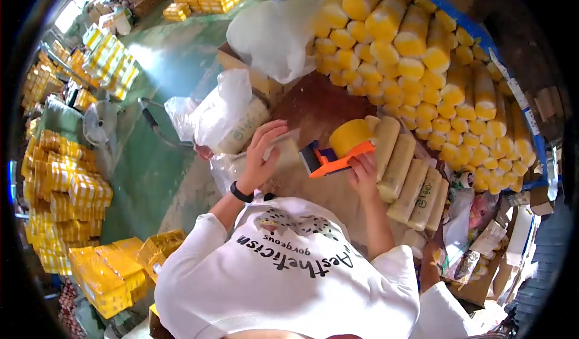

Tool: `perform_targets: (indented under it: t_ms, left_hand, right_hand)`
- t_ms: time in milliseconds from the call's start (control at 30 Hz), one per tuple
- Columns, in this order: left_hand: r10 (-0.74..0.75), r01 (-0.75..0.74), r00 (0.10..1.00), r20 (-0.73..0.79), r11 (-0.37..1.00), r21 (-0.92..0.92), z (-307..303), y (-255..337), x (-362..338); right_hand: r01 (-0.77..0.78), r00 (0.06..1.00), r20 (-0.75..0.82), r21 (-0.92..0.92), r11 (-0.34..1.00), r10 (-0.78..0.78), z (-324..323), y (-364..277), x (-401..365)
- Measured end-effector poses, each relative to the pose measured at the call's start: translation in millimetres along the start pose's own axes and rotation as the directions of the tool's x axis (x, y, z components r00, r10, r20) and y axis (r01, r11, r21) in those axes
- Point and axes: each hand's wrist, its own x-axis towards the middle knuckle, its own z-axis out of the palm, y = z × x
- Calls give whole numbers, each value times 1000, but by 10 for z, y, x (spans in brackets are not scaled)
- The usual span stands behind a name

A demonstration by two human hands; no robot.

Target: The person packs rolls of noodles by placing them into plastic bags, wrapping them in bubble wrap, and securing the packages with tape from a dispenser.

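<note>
An orange tape dispenser (335,164) with a large roll of yellow tape (351,137) is gripped in my right hand (363,169), in front of my chest. My left hand (262,152) is raised to the left of it, fingers spread apart and holding nothing, close to clear plastic wrap. A black band (242,192) circles my left wrist. Several wrapped cylindrical rolls (405,173) lie side by side to the right of my right hand. Beyond my left hand sits a plastic-wrapped white bundle (232,119).
A tall stack of yellow-ended rolls (410,67) stands at the right behind a blue frame (482,34). Yellow-taped boxes (108,272) are piled at the left. A person's forearm and white sleeve (443,309) show at the lower right. A fan (99,122) stands at the left.
</note>
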Motion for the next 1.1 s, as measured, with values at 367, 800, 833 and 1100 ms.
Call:
perform_targets:
  t_ms: [367,800,833,1100]
  left_hand:
    - [-156,486,844,513,627,-609,-151,847,-13]
    - [-477,624,740,474,227,-747,-490,1253,-418]
    - [-469,602,742,479,151,-784,-445,1109,-491]
    - [-332,376,918,219,545,-749,-530,1121,-399]
  right_hand:
    - [43,993,91,302,952,-74,-74,-615,-66]
    - [-475,813,562,792,383,-153,120,-1473,383]
    - [-416,839,521,799,435,-156,133,-1489,381]
    - [330,923,51,404,853,-381,-95,-1390,522]
